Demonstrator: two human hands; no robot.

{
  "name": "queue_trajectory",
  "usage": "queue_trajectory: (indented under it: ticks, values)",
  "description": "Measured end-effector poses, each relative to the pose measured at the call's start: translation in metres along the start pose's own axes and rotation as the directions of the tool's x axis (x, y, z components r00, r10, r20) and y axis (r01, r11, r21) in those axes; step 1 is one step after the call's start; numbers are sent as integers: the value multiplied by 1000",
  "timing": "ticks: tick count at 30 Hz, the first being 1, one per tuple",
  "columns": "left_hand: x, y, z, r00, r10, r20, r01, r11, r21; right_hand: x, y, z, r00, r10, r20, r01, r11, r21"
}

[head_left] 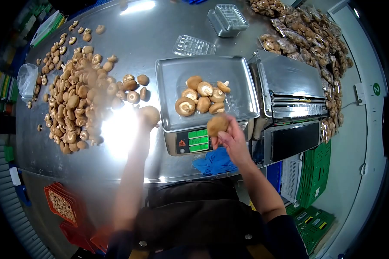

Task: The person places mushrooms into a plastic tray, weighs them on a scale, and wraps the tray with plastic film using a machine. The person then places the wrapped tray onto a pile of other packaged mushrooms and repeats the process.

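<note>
My right hand [234,139] grips a large brown shiitake mushroom [217,125] over the front edge of the scale [173,144]. A second brown mushroom [150,115] is in my left hand [141,126], left of the scale; glare and haze blur those fingers. On the steel weighing pan [168,69] a clear plastic tray [231,103] holds several mushrooms [204,89], some with stems up. The scale's green display [199,140] is partly covered by my right hand. A large mushroom pile [71,101] lies on the table to the left.
Clear trays [229,19] are stacked behind the scale, beside a single tray [193,45]. A wrapping machine [289,82] stands at right, with packed mushrooms [304,30] beyond. A blue cloth [216,162] lies at the table's front edge. Green crates [315,172] and red crates [58,190] stand below.
</note>
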State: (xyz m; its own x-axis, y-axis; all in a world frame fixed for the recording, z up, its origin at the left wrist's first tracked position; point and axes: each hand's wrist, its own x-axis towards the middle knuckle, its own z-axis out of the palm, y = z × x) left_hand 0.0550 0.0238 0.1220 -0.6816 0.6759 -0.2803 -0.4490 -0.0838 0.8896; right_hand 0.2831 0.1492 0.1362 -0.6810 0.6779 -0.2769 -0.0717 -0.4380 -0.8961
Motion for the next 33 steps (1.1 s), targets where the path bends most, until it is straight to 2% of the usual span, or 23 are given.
queue_trajectory:
  ticks: [1, 2, 3, 5, 7, 9, 10, 11, 12, 13, 14, 16, 17, 19, 20, 23, 25, 27, 29, 31, 33]
  values:
    - [7, -5, 5, 991, 77, 114, -77, 997, -1, 9, -11, 1, 994, -109, -9, 107, 982, -155]
    - [17, -16, 15, 978, 184, 94, -199, 963, 180, 18, -21, 1, 976, -220, 0, 209, 929, -306]
    - [13, 4, 40, 958, 193, 210, -236, 950, 202, 26, -28, 1, 954, -301, -2, 273, 868, -415]
    - [30, -3, 61, 919, 302, 256, -377, 863, 337, 40, -42, 0, 891, -454, 19, 369, 699, -613]
    - [38, 2, 81, 929, 232, 288, -338, 848, 409, 48, -57, 3, 865, -500, 43, 359, 557, -749]
    - [48, 4, 96, 836, 385, 391, -549, 605, 577, 58, -58, -2, 826, -552, 112, 365, 373, -853]
    - [59, -5, 99, 780, 432, 453, -623, 464, 630, 57, -66, 3, 918, -391, 66, 237, 406, -883]
    - [67, -16, 100, 719, 462, 519, -679, 310, 666, 63, -59, 0, 881, -446, 156, 282, 231, -931]
    - [72, -25, 102, 721, 437, 537, -659, 194, 726, 73, -44, -9, 838, -484, 251, 312, 47, -949]
    - [72, -30, 103, 745, 416, 521, -648, 263, 715, 79, -31, -17, 793, -501, 346, 322, -137, -937]
    - [71, -34, 104, 768, 395, 505, -631, 330, 702, 83, -22, -23, 819, -478, 318, 344, -36, -938]
    - [66, -28, 105, 814, 320, 484, -580, 459, 673, 84, -23, -28, 805, -515, 293, 369, 47, -928]
    - [66, -28, 104, 815, 282, 506, -579, 453, 678, 85, -23, -30, 796, -537, 281, 384, 88, -919]
    - [73, -23, 102, 805, 230, 547, -589, 423, 689, 88, -16, -34, 838, -509, 197, 352, 228, -908]
    - [72, -21, 103, 827, 236, 510, -559, 438, 704, 95, -15, -35, 843, -508, 175, 357, 285, -890]
    - [72, -37, 102, 834, 318, 450, -549, 407, 730, 102, -5, -40, 845, -479, 239, 396, 260, -881]
    - [69, -39, 101, 851, 340, 400, -523, 470, 712, 103, -6, -39, 841, -488, 236, 404, 274, -873]
    - [66, -39, 100, 839, 348, 419, -538, 412, 735, 101, -5, -38, 845, -490, 215, 394, 296, -870]
    - [63, -38, 101, 814, 380, 439, -575, 424, 700, 101, -1, -35, 834, -525, 171, 384, 329, -863]
    - [59, -36, 104, 820, 414, 395, -565, 478, 673, 100, 1, -34, 832, -538, 136, 374, 364, -853]
    - [57, -39, 101, 839, 382, 388, -542, 519, 661, 101, 4, -35, 837, -535, 110, 367, 402, -839]
